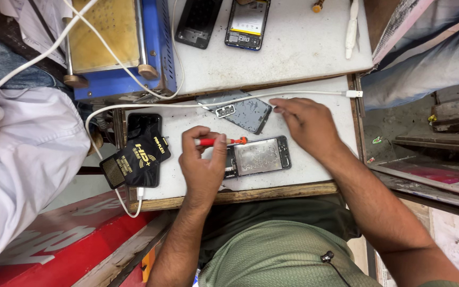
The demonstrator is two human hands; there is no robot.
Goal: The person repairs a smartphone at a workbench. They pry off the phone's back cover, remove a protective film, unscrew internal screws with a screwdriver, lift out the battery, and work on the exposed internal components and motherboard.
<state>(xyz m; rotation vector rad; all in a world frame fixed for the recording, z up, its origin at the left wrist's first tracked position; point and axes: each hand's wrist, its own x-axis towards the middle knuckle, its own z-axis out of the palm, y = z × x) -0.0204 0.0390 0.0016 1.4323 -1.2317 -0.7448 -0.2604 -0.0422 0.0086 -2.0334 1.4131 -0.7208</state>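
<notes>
Near worktop [314, 175] front edge: left hand [204, 162] pinching red-handled thin screwdriver [220, 141] over opened grey metal phone chassis [257, 157]; right hand [306, 125] released, flat beside grey back cover [243, 110], steadying.

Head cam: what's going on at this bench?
A person is working on an opened phone lying on a white worktop. The left hand holds a red-handled screwdriver over the phone's upper left edge. The right hand reaches toward a grey back cover just behind it, fingertips at its corner. A white cable runs across the bench.
</notes>
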